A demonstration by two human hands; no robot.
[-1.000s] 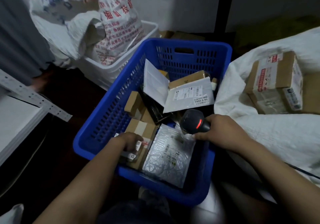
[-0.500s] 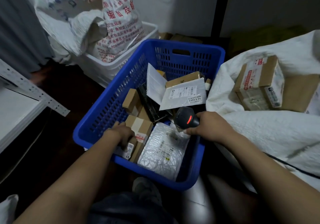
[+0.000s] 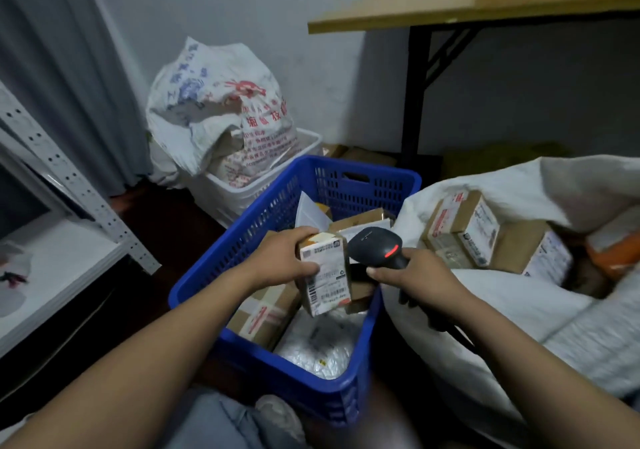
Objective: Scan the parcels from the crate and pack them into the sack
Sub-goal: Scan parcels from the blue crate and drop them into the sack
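Fingers of the left hand grip the top end of a small brown cardboard box, likely light and stiff; right hand grips a black scanner.

L hand lifted parcel to scanner.

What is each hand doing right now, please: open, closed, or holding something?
Left hand: holding a small labelled parcel above the blue crate.
Right hand: holding the barcode scanner.
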